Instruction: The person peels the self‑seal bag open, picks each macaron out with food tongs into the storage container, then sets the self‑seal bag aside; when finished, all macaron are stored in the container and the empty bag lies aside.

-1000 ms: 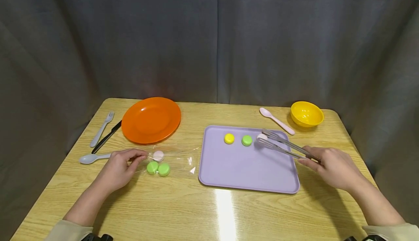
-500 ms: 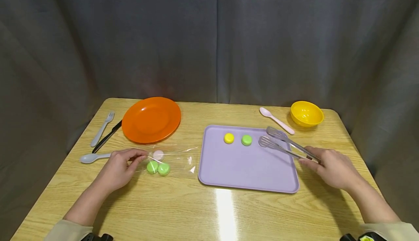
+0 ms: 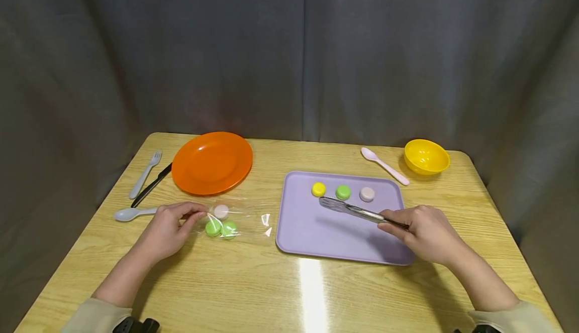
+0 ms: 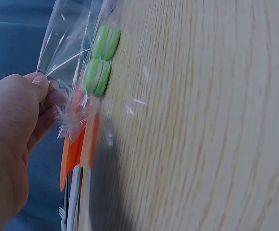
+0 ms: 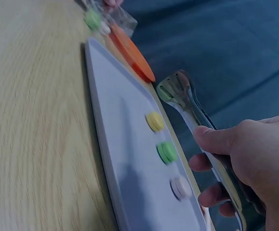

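My left hand (image 3: 169, 230) pinches the edge of a clear plastic bag (image 3: 249, 218). Inside the bag lie two green macarons (image 3: 228, 229) and a pale pink macaron (image 3: 221, 212); the left wrist view shows the two green ones (image 4: 99, 72) side by side. My right hand (image 3: 425, 233) grips metal tongs (image 3: 353, 209), their arms squeezed together, above a lilac tray (image 3: 316, 240). Along the tray's far side sit a yellow macaron (image 3: 318, 189), a green macaron (image 3: 343, 192) and a pale pink macaron (image 3: 367, 194) in a row.
An orange plate (image 3: 212, 164) stands at the back left. Beside it lie a pale fork (image 3: 146, 175), a black knife (image 3: 151, 186) and a pale spoon (image 3: 126, 214). At the back right are a pink spoon (image 3: 384, 166) and a yellow bowl (image 3: 426, 157).
The tongs have come away from the pink macaron, which stays on the tray. Their arms have come together, and my right hand has moved left over the tray. My left hand stays at the bag.
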### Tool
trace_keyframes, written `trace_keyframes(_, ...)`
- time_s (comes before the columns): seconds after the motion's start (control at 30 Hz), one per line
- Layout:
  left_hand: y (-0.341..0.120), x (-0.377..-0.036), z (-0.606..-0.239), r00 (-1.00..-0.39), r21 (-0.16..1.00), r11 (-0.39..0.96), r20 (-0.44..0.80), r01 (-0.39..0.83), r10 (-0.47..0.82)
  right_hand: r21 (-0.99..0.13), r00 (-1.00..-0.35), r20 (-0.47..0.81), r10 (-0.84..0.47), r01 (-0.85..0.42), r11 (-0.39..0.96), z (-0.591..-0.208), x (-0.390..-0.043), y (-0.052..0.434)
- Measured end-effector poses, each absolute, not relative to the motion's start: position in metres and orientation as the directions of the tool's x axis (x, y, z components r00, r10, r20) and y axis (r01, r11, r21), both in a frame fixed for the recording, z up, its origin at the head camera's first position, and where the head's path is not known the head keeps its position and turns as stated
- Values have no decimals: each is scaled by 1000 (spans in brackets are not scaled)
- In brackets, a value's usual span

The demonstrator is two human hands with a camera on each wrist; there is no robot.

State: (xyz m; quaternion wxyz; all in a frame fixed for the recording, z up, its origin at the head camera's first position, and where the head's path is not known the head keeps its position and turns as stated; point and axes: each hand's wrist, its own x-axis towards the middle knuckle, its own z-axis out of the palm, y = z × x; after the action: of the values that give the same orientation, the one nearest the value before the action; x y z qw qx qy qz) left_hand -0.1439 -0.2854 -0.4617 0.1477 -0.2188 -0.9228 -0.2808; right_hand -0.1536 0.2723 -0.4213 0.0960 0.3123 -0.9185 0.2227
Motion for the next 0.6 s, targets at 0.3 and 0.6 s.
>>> trace_keyframes(0.3, -286, -143, -461, -873, 460, 756, 380, 465, 306, -375, -761, 215, -612, -643, 668, -427, -158, 229)
trace_keyframes(0.6, -286, -140, -459, -877, 480, 747, 373, 461, 301, -369, -671, 227, -705, -730, 576, -440, -168, 185)
